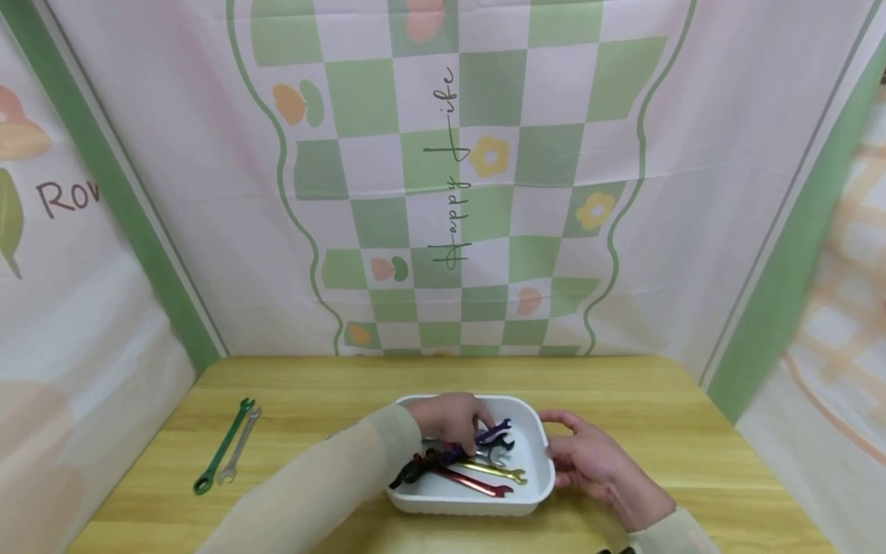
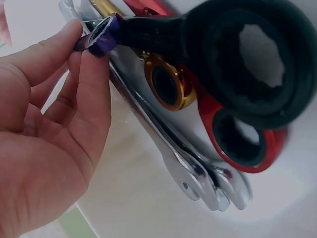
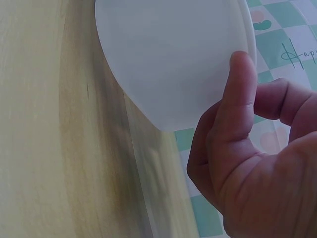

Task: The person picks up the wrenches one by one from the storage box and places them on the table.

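Printed cloth [image 1: 429, 223] backs the work spot, green-&-white check w/ flowers & "Happy Life" running up it; below is a wood-look table [image 1: 332, 385]. Nr. its front edge sits a white tray [image 1: 464, 507] w/ a heap of wrenches, & the purple wrench [image 1: 496, 429] is in there, over the others as far as one can tell. Left hand [image 1: 453, 419] pinches it betw. thumb & fingers. Right hand [image 1: 591, 462] has its fingers agst. the tray's outer R wall; no firm grip shows.

Handling-wise, the purple wrench is prob. metal: stiff, tough, light enough for one hand. Finish looks slick, so it could twist in a fingertip pinch; mid-shank is prob. the best hold. Tray is prob. plastic, light & apt to slide, so the wall is a good spot to steady it.

Looks: purple wrench is slim & shiny, open end toward the tray's R side, w/ what looks like its ring end in the left-wrist view. Around it: black wrench [image 2: 203, 49], gold wrench [image 1: 494, 469], red wrench [image 1: 471, 482] & a few silver ones. Off L on the table, well apart from the tray: green wrench [image 1: 227, 445] & silver wrench [image 1: 241, 445], side by side.
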Action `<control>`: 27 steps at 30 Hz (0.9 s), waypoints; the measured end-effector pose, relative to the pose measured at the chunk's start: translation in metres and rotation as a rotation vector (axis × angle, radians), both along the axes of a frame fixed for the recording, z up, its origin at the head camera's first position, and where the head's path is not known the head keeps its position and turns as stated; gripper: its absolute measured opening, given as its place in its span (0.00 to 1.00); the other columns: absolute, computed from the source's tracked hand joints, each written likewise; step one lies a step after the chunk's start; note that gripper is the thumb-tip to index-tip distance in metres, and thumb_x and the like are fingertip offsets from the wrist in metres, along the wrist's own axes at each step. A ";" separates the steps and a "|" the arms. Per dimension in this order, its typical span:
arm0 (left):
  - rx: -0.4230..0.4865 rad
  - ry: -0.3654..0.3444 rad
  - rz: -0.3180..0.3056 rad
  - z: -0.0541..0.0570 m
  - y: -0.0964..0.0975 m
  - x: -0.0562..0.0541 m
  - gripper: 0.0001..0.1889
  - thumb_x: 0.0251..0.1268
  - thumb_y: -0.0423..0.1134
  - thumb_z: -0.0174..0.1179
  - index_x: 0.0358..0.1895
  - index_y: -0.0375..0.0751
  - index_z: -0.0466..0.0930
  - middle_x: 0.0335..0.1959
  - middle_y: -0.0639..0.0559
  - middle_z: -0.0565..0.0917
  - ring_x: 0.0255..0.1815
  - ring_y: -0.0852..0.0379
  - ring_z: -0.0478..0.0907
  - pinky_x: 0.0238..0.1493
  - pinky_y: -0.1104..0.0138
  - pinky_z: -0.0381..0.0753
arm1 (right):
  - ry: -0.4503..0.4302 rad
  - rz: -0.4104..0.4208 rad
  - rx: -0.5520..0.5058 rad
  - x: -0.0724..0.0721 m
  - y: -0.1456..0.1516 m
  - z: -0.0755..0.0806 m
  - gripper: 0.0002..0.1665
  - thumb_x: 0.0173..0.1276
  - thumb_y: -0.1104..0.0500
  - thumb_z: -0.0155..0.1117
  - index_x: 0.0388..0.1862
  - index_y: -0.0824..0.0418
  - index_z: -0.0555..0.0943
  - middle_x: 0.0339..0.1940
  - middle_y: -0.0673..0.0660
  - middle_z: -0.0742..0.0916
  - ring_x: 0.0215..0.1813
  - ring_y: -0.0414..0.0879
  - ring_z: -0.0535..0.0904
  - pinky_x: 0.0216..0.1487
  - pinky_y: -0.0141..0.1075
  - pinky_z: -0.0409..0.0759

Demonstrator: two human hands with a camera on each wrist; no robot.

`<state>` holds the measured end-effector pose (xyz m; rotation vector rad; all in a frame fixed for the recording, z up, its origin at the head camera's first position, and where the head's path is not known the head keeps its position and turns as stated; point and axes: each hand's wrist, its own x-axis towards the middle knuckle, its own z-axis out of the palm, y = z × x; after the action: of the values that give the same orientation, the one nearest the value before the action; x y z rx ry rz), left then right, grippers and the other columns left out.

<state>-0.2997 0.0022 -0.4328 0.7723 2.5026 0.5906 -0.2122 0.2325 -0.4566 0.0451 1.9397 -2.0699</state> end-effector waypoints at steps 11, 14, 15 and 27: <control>0.164 -0.141 0.065 0.012 -0.005 0.002 0.27 0.53 0.23 0.70 0.58 0.47 0.84 0.30 0.50 0.80 0.23 0.55 0.75 0.24 0.65 0.77 | 0.007 0.012 -0.005 -0.001 0.001 -0.001 0.46 0.56 0.73 0.58 0.75 0.66 0.56 0.42 0.71 0.85 0.32 0.52 0.83 0.28 0.40 0.84; 0.183 -0.165 0.090 0.015 -0.005 0.002 0.28 0.53 0.24 0.70 0.59 0.49 0.84 0.31 0.49 0.80 0.26 0.54 0.76 0.26 0.63 0.80 | 0.006 0.013 -0.007 -0.001 0.000 0.000 0.46 0.56 0.73 0.58 0.75 0.66 0.56 0.42 0.71 0.85 0.31 0.52 0.83 0.27 0.39 0.84; 0.196 -0.178 0.099 0.016 -0.005 0.002 0.28 0.53 0.25 0.70 0.59 0.49 0.84 0.32 0.49 0.80 0.27 0.54 0.77 0.27 0.62 0.81 | 0.004 0.013 -0.009 -0.001 0.000 0.000 0.46 0.56 0.73 0.58 0.75 0.66 0.56 0.42 0.71 0.85 0.31 0.52 0.83 0.27 0.39 0.84; 0.381 -0.338 0.052 0.025 -0.014 -0.006 0.34 0.55 0.25 0.69 0.66 0.52 0.77 0.40 0.46 0.79 0.35 0.50 0.80 0.29 0.59 0.85 | 0.001 0.011 -0.002 0.000 0.000 0.001 0.46 0.56 0.72 0.60 0.75 0.66 0.56 0.42 0.71 0.84 0.31 0.52 0.83 0.29 0.41 0.85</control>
<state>-0.3062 -0.0119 -0.4082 0.6719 2.1296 1.1371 -0.2126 0.2327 -0.4557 0.0328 1.9340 -2.0646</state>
